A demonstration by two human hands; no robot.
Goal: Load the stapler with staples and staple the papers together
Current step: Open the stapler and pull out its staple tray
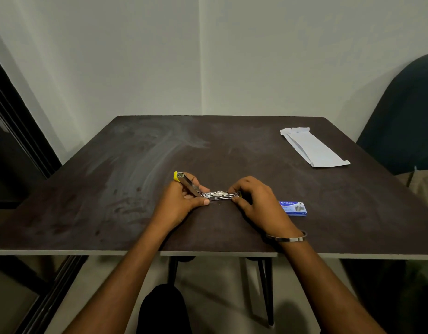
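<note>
From the head camera I look down on a dark brown tabletop [111, 189] set into a corner of pale walls. My two hands meet near the middle of its near half, both on the stapler [209, 192], which is swung open. My left hand [181, 201] has its fingers curled round the raised top arm, whose yellow-capped end [176, 176] points up and away to the left, and its thumb lies along the near side by the hinge. My right hand [255, 198] pinches the right end of the shiny metal channel, which lies roughly level just above the tabletop; I cannot tell whether staples sit in it. A silver bangle [287, 238] circles my right wrist near the front edge. Just to the right of my right hand, flat on the tabletop and not touching it, lies a small blue staple box [293, 208]. The papers [312, 147] lie well apart from all this, near the far right corner, a long white folded bundle set at a slant. Beyond that corner a dark rounded chair back [405, 112] rises, and a dark door frame [18, 131] runs down the left side.
</note>
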